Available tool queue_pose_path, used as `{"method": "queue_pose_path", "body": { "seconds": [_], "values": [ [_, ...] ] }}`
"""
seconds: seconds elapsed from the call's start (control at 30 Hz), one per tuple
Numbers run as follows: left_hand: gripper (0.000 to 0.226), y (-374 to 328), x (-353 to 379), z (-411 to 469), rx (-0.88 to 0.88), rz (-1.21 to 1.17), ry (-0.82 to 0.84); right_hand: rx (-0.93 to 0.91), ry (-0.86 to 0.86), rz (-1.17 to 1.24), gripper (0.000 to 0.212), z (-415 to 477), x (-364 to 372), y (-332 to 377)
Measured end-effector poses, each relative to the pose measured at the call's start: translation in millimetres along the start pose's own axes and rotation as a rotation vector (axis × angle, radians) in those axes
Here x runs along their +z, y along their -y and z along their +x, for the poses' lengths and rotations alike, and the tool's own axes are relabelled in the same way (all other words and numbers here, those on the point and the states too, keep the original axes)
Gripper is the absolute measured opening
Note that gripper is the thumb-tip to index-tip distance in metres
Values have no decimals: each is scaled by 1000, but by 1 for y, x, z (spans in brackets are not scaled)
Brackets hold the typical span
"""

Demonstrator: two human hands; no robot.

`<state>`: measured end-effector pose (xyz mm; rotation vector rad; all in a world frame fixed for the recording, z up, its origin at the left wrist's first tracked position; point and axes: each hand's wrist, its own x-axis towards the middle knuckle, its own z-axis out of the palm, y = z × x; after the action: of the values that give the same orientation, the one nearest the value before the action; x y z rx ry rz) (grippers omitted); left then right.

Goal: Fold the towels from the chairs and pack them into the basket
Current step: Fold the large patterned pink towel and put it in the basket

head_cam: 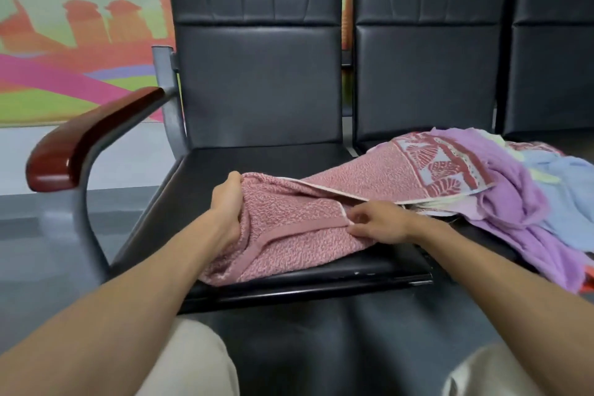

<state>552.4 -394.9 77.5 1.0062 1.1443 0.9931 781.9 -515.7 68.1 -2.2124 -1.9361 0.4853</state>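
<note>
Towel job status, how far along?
Done: nothing visible; no folded towel or basket in view. In hand: pink towel on the chair seat, left hand gripping its bunched end, right hand pinching the hem. Left: purple towel and blue towel, heaped unfolded beside it.

Fingertips of left hand [225,202] buried in fold of pink towel [289,235], rightmost chair [553,42] cut by right edge, purple towel [514,202] and blue towel [565,199] running out of frame, pale cloth [496,139] mostly covered, red-orange scrap [589,276] at edge unidentifiable
</note>
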Motion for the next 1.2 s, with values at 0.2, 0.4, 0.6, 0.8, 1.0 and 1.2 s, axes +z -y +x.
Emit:
{"method": "queue_pose_path", "body": {
  "seconds": [0.2,0.4,0.6,0.8,1.0,1.2],
  "values": [
    [28,6,-34,1,301,1052,-98,54,236,376,15,-10,-9,21],
    [52,13,-15,-2,766,1328,181,197,-190,51,11,-9,-19,-1],
    [21,23,24,6,772,1427,405,369,-172,-29,23,-7,-16,-23],
    [37,16,36,13,523,664,95,395,-172,-87,40,-12,-13,-29],
    [25,13,4,33,79,82,-265,259,-138,-40,53,-17,-11,-16],
    [38,18,-24,37,105,424,-401,276,-65,-20,23,-16,-18,-10]
  ]
}}
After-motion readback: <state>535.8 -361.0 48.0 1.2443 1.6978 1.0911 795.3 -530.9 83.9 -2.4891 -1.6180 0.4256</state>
